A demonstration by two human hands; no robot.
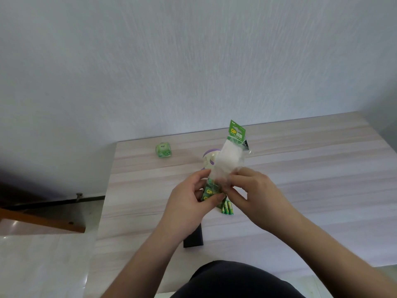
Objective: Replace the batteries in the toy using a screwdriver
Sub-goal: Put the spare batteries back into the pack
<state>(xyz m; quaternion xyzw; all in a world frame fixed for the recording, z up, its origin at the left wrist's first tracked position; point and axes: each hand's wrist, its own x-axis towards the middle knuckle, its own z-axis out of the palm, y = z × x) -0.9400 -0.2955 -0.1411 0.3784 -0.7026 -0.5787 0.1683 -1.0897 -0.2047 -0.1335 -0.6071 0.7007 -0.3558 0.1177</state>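
Both hands hold a clear plastic battery bag point(229, 157) with a green header card, raised above the table. My left hand point(189, 201) grips the bag's lower end, where green batteries show inside. My right hand point(255, 192) pinches the bag beside it. A few loose green batteries point(227, 208) lie on the table under my hands. The white and purple toy point(209, 158) stands behind the bag, partly hidden by it. No screwdriver is visible.
A small green cube-shaped pack point(163, 149) sits at the far left of the light wooden table point(311, 168). A black flat object point(194, 238) lies near the front edge under my left forearm. A white wall rises behind the table.
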